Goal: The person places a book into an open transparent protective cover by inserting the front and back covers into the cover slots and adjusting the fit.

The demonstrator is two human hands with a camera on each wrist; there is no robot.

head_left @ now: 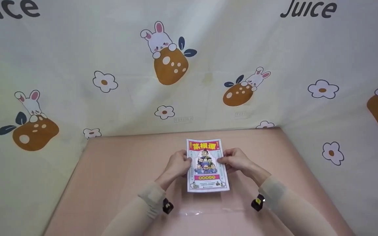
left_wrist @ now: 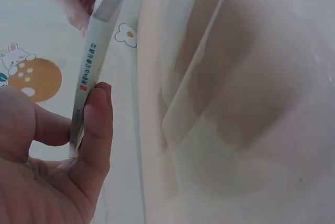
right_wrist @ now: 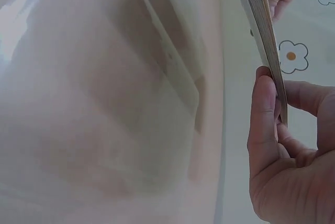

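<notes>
A thin book (head_left: 206,165) with a colourful cartoon cover is held up between two hands, its front facing the head camera. My left hand (head_left: 177,165) pinches its left edge, thumb on the cover and fingers behind. On the opposite edge, my right hand (head_left: 238,160) grips it the same way. The left wrist view shows the book's spine (left_wrist: 89,72) between thumb and fingers. From the right wrist, the page edges (right_wrist: 267,35) appear closed together between thumb and fingers.
Below the book, a clear plastic sheet or bag (head_left: 197,211) lies on the pink tabletop (head_left: 116,170); its folded edge (right_wrist: 172,56) stands up in the right wrist view. A fabric backdrop (head_left: 126,42) with rabbit and flower prints encloses the table's back and sides.
</notes>
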